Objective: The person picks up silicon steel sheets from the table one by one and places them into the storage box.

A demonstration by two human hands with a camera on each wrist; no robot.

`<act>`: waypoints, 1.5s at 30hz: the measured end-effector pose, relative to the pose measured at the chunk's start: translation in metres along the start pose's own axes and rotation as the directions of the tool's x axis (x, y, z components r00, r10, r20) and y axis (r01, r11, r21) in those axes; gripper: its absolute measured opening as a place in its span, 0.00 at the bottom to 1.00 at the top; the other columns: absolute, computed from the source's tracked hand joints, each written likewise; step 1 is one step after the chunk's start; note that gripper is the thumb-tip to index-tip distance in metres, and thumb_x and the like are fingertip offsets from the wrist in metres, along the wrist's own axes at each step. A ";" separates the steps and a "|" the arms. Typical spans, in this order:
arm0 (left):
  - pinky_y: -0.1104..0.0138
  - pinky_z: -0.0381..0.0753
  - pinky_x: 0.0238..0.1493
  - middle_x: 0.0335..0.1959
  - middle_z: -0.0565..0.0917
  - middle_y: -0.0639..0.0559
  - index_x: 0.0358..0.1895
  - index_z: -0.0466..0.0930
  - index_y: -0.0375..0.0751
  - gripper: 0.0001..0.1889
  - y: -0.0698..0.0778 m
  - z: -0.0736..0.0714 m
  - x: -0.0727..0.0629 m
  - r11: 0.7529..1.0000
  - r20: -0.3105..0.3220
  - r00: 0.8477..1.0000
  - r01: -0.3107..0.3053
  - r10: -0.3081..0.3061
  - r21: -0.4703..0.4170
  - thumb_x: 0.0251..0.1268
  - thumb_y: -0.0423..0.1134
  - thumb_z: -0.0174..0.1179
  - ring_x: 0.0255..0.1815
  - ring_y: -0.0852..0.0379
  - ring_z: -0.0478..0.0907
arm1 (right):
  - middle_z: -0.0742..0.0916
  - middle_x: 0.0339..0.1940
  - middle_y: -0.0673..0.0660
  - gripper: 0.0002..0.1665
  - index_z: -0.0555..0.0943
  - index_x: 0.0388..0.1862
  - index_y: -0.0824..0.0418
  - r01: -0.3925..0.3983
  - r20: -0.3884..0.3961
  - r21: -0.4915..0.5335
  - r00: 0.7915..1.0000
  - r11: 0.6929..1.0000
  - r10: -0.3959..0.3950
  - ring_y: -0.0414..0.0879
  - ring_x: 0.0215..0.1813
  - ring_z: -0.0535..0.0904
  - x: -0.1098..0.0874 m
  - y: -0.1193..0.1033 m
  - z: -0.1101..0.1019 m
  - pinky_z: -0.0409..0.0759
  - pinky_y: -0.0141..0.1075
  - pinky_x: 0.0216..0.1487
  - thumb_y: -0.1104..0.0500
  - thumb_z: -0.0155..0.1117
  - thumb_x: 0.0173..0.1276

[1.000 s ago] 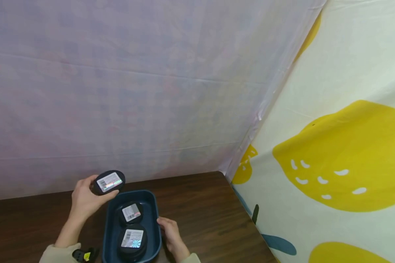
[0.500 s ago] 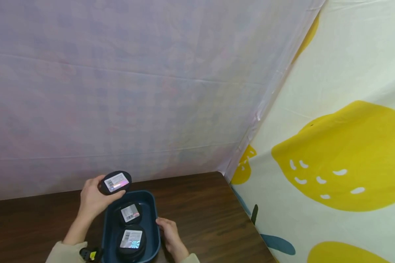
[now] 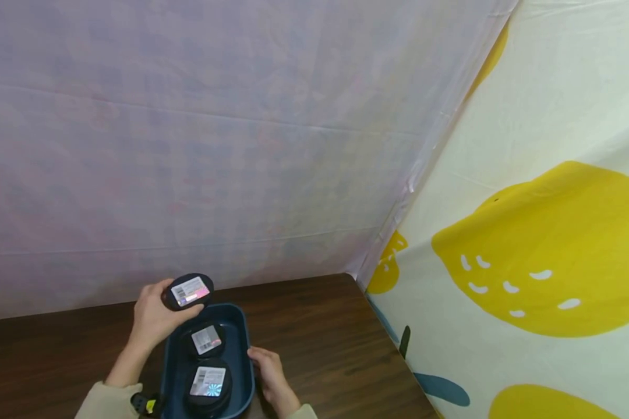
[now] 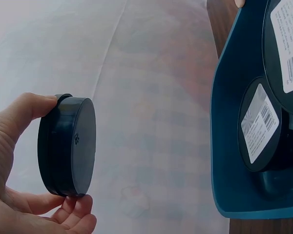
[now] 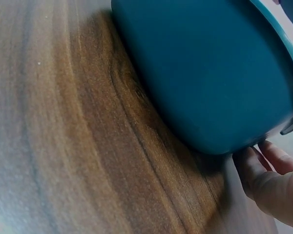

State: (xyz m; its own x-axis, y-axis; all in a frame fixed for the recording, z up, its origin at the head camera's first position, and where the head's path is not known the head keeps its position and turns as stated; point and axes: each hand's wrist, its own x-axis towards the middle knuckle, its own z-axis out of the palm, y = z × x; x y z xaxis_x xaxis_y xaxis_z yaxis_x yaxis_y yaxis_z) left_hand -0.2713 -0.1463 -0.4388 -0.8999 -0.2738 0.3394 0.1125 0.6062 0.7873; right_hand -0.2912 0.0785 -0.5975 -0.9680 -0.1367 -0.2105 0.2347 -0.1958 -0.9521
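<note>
My left hand [image 3: 154,320] holds a flat, round black container [image 3: 190,290] by its edge, above the far left corner of a blue plastic tray [image 3: 250,337]. Its white barcode label faces the head camera; in the left wrist view the container [image 4: 66,146] is on edge between thumb and fingers, its plain underside turned right. Two labelled black tops show inside the tray: a far container [image 3: 207,340] and a nearer, higher one [image 3: 209,381]. My right hand [image 3: 272,375] grips the tray's right side, thumb at the rim, with fingers [image 5: 254,170] at its lower corner.
The dark wood table [image 3: 325,343] ends at the right in a slanting edge. Behind it hangs a pale checked cloth [image 3: 215,145], and at the right a white cloth with yellow lemons [image 3: 555,250]. A dark wrist strap [image 3: 145,403] sits by the left sleeve.
My left hand has carried the black container a little to the right, closer over the tray's far end. My right hand has stayed at the tray's side.
</note>
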 end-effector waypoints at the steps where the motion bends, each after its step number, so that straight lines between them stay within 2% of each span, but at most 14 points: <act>1: 0.42 0.66 0.49 0.49 0.69 0.26 0.55 0.67 0.20 0.40 0.000 0.001 0.000 1.000 0.000 1.000 -0.002 0.002 0.004 0.39 0.41 0.74 0.49 0.33 0.65 | 0.87 0.40 0.61 0.22 0.78 0.49 0.74 -0.001 0.000 -0.003 1.000 1.000 0.001 0.43 0.40 0.83 0.000 0.000 0.000 0.80 0.35 0.43 0.60 0.59 0.60; 6: 0.41 0.65 0.50 0.51 0.68 0.26 0.57 0.66 0.21 0.41 -0.001 0.006 0.000 1.000 0.019 1.000 0.019 -0.019 0.003 0.40 0.41 0.74 0.51 0.33 0.64 | 0.87 0.39 0.61 0.21 0.79 0.49 0.74 0.000 -0.005 0.004 1.000 1.000 0.000 0.44 0.39 0.83 0.000 0.001 0.000 0.81 0.35 0.43 0.60 0.60 0.60; 16: 0.41 0.67 0.52 0.51 0.66 0.25 0.59 0.63 0.19 0.43 -0.018 0.025 -0.007 0.999 0.128 0.991 0.038 -0.041 0.020 0.41 0.41 0.75 0.51 0.32 0.64 | 0.86 0.40 0.64 0.22 0.77 0.49 0.79 0.024 -0.011 -0.017 1.000 1.000 -0.024 0.47 0.40 0.83 -0.001 0.002 0.001 0.81 0.36 0.43 0.62 0.57 0.62; 23: 0.42 0.69 0.50 0.49 0.69 0.23 0.56 0.65 0.17 0.44 -0.027 0.034 -0.011 0.999 0.110 0.994 0.006 -0.010 0.044 0.36 0.41 0.76 0.49 0.32 0.67 | 0.87 0.41 0.62 0.22 0.78 0.49 0.77 0.024 -0.012 -0.006 1.000 1.000 -0.024 0.44 0.40 0.83 -0.003 0.001 0.001 0.80 0.35 0.43 0.60 0.59 0.61; 27: 0.43 0.69 0.50 0.49 0.69 0.23 0.56 0.65 0.17 0.44 -0.028 0.038 -0.013 0.999 0.111 0.993 0.020 -0.025 0.047 0.36 0.41 0.76 0.49 0.32 0.67 | 0.87 0.41 0.61 0.23 0.78 0.49 0.76 0.028 -0.015 -0.003 1.000 1.000 -0.028 0.43 0.39 0.82 -0.003 0.002 0.000 0.80 0.34 0.43 0.60 0.60 0.60; 33: 0.42 0.68 0.52 0.51 0.67 0.23 0.57 0.63 0.17 0.45 -0.030 0.042 -0.013 0.998 0.157 0.986 0.047 -0.054 0.047 0.37 0.41 0.75 0.50 0.31 0.66 | 0.87 0.39 0.60 0.23 0.78 0.49 0.75 0.018 -0.018 -0.003 1.000 1.000 -0.018 0.42 0.37 0.82 -0.004 0.002 0.000 0.80 0.32 0.41 0.60 0.60 0.60; 45: 0.44 0.72 0.46 0.44 0.71 0.24 0.54 0.66 0.15 0.47 -0.042 0.051 -0.015 0.992 0.257 0.965 0.022 -0.053 0.121 0.31 0.46 0.78 0.43 0.35 0.71 | 0.87 0.36 0.57 0.21 0.79 0.48 0.74 0.023 -0.025 -0.010 0.999 1.000 -0.023 0.39 0.34 0.81 -0.004 0.003 0.001 0.79 0.30 0.37 0.60 0.60 0.60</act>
State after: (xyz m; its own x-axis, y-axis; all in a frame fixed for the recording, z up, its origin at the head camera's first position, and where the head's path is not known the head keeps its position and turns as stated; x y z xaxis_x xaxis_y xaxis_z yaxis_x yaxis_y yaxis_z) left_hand -0.2840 -0.1300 -0.5032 -0.9826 -0.1046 0.1534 0.0404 0.6859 0.7265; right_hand -0.2870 0.0776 -0.5990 -0.9751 -0.1081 -0.1936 0.2114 -0.1893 -0.9589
